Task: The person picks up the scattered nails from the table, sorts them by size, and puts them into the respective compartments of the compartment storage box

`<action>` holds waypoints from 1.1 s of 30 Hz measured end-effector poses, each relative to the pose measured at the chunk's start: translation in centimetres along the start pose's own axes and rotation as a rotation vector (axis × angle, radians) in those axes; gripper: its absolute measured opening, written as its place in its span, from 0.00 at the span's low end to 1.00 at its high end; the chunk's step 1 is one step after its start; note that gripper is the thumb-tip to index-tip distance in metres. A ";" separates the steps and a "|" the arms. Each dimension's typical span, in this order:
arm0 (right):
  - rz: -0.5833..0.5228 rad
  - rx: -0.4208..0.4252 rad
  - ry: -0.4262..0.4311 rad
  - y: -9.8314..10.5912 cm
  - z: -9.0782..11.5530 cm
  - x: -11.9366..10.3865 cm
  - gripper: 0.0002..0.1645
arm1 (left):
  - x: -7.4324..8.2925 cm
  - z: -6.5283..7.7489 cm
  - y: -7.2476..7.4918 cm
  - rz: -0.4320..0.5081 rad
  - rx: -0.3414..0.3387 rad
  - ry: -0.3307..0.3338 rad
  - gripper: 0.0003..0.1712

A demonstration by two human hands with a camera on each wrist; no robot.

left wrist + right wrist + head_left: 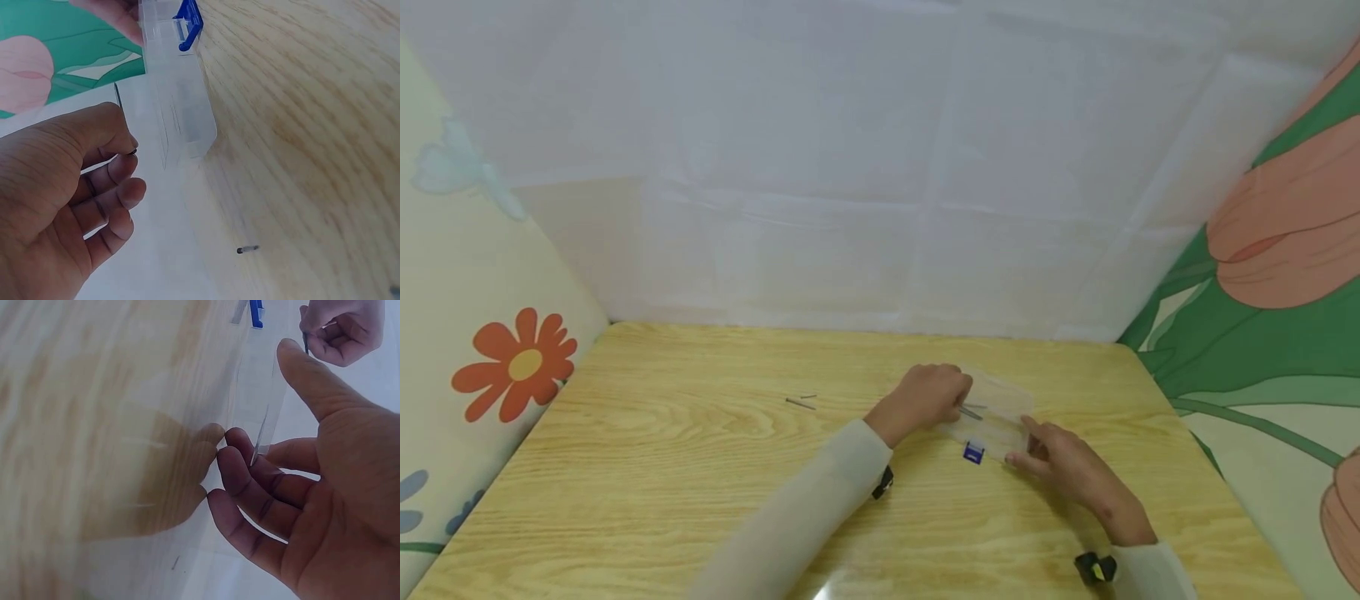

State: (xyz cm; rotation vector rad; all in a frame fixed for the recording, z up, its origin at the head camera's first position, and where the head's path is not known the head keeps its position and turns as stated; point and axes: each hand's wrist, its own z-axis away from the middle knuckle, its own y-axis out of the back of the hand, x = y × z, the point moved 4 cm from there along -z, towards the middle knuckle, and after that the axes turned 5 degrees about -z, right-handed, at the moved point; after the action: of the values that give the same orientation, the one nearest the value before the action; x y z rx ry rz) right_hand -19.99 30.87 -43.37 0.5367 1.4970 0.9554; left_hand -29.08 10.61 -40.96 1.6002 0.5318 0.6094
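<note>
A clear plastic box (1000, 398) with a blue latch (973, 452) lies on the table. My left hand (931, 393) is over its left part. Between thumb and forefinger it pinches a thin dark metal rod, nail-like (119, 100); its other fingers curl loosely. At the box's right end is my right hand (1067, 462), thumb on the near side and fingers bent round the end wall (269, 425). Thin grey rods show at the box in the head view; whether all lie inside, I cannot tell.
Two thin metal pieces (801, 403) lie on the wood-grain table (700, 467), left of the left hand. A white sheet (805, 167) hangs along the back edge. Flower-patterned walls (1285, 400) stand at both sides.
</note>
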 end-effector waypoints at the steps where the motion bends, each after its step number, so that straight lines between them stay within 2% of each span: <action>1: 0.000 0.000 -0.002 0.0 0.0 0.0 0.48 | 0.0 -0.1 0.0 0.001 0.002 0.001 0.10; 10: -0.005 -0.010 -0.009 -0.1 0.0 -0.1 0.47 | -0.4 0.2 -0.3 0.035 -0.005 0.061 0.02; 17: -0.004 -0.008 -0.018 0.0 0.0 0.1 0.46 | -0.4 0.7 -0.1 0.033 0.021 0.064 0.02; 24: -0.011 -0.009 -0.019 -0.2 0.0 0.1 0.44 | -0.6 1.4 0.1 0.025 0.017 0.067 0.02; 33: -0.021 -0.025 -0.044 -0.1 0.1 0.0 0.49 | -1.7 2.6 -0.1 0.001 0.034 0.069 0.11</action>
State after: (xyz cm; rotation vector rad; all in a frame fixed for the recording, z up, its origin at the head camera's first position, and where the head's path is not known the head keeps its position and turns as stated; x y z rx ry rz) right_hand -19.87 30.86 -43.47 0.5201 1.4464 0.9395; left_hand -28.65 7.52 -41.38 1.6157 0.5953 0.6613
